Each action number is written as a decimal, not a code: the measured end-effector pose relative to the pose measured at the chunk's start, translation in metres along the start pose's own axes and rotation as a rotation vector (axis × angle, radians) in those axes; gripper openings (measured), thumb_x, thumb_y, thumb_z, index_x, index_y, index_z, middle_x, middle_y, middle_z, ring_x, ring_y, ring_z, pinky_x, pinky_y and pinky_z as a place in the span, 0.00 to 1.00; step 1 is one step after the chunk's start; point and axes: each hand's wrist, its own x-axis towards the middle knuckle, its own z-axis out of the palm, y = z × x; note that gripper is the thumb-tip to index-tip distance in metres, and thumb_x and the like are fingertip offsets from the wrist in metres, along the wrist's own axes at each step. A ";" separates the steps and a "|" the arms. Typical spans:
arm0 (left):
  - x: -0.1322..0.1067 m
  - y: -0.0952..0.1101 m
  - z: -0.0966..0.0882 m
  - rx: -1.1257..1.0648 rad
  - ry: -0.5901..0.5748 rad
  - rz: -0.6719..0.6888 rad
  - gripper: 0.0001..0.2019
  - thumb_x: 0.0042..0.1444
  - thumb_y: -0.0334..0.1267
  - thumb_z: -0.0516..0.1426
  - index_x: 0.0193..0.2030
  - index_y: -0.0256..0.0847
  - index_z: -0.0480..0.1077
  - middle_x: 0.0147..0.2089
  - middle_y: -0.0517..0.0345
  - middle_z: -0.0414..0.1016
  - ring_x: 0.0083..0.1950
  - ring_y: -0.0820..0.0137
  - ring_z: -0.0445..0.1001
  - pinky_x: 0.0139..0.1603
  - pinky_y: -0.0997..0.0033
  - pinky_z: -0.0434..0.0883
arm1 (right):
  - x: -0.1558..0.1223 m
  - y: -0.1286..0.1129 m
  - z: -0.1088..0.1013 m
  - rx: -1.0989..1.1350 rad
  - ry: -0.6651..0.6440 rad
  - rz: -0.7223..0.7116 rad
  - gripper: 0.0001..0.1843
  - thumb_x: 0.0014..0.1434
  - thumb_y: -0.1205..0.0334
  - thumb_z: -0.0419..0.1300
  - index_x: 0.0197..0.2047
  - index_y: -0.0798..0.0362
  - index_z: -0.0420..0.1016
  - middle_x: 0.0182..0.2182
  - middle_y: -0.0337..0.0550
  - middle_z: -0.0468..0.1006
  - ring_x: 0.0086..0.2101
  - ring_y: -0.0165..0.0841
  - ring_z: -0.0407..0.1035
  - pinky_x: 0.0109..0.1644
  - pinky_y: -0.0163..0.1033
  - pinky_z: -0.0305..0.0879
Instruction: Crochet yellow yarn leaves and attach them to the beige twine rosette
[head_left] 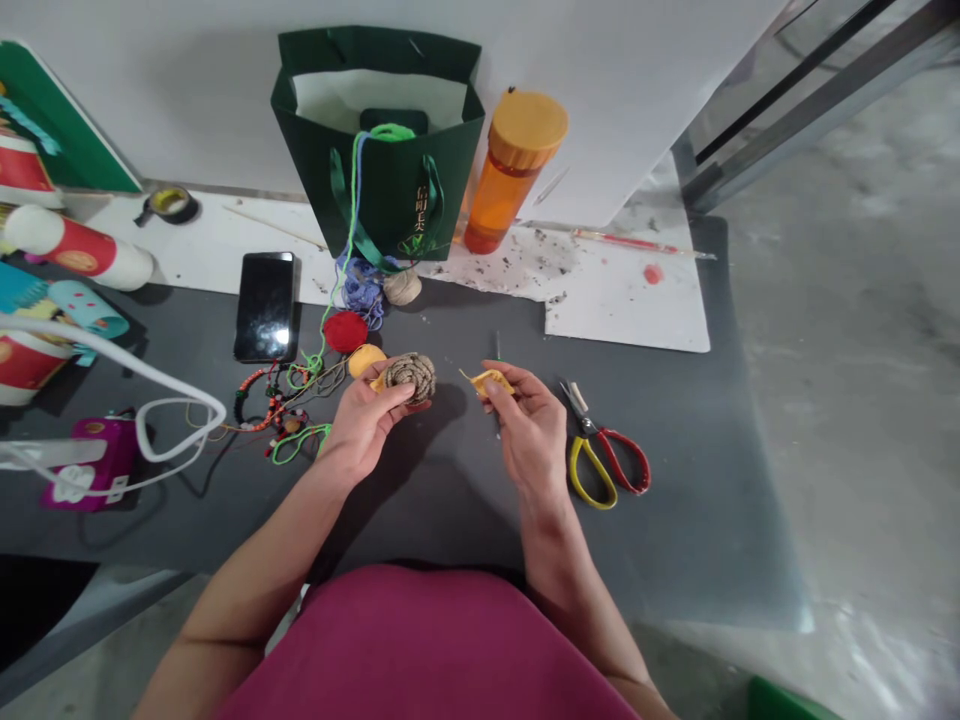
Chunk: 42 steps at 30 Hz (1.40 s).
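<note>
My left hand (367, 420) is closed around a coiled ball of brown twine (411, 375), held just above the dark table. My right hand (529, 420) pinches a small yellow crocheted piece (491, 380), with a thin hook or needle (497, 346) sticking up behind it. Close to the left hand lie a yellow yarn ball (365, 359) and a red yarn ball (346, 331). Scissors (604, 455) with one yellow and one red handle rest just right of my right hand.
A green paper bag (379, 190) with green and blue yarn trailing out stands at the back, beside an orange bottle (514, 170). A black phone (265, 305), beaded cords (274, 410), a white cable (150, 400), paper cups (75, 250) and tape (171, 205) lie to the left.
</note>
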 end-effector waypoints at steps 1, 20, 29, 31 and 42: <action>0.000 0.001 -0.001 -0.005 0.003 0.005 0.22 0.37 0.27 0.71 0.42 0.37 0.73 0.37 0.58 0.82 0.36 0.71 0.80 0.38 0.69 0.81 | 0.001 0.000 -0.001 0.009 0.014 0.000 0.12 0.51 0.55 0.70 0.39 0.49 0.84 0.31 0.39 0.84 0.28 0.28 0.72 0.33 0.36 0.70; 0.002 -0.005 -0.005 0.148 0.012 0.189 0.22 0.35 0.34 0.74 0.39 0.40 0.75 0.40 0.58 0.83 0.41 0.69 0.80 0.47 0.68 0.77 | -0.001 -0.003 0.002 -0.172 0.051 -0.074 0.10 0.53 0.55 0.67 0.37 0.51 0.83 0.32 0.43 0.86 0.31 0.33 0.78 0.37 0.39 0.75; 0.002 -0.007 -0.004 0.192 0.029 0.222 0.21 0.33 0.34 0.75 0.37 0.40 0.76 0.40 0.56 0.84 0.42 0.67 0.80 0.48 0.67 0.76 | -0.001 -0.003 0.002 -0.160 -0.004 -0.031 0.10 0.54 0.55 0.67 0.37 0.51 0.84 0.28 0.42 0.85 0.29 0.32 0.78 0.33 0.37 0.73; 0.002 -0.005 -0.005 0.203 -0.002 0.181 0.21 0.35 0.34 0.74 0.38 0.40 0.76 0.40 0.56 0.83 0.42 0.67 0.80 0.49 0.66 0.76 | 0.000 -0.004 0.001 -0.149 -0.041 -0.006 0.10 0.54 0.55 0.68 0.37 0.50 0.85 0.27 0.41 0.85 0.28 0.32 0.78 0.32 0.37 0.73; 0.001 0.001 -0.003 0.147 -0.008 0.119 0.22 0.34 0.32 0.74 0.38 0.39 0.74 0.38 0.58 0.82 0.39 0.70 0.79 0.43 0.70 0.77 | -0.003 -0.004 0.006 -0.015 -0.087 0.027 0.11 0.50 0.54 0.71 0.35 0.51 0.85 0.28 0.42 0.86 0.28 0.34 0.81 0.30 0.38 0.77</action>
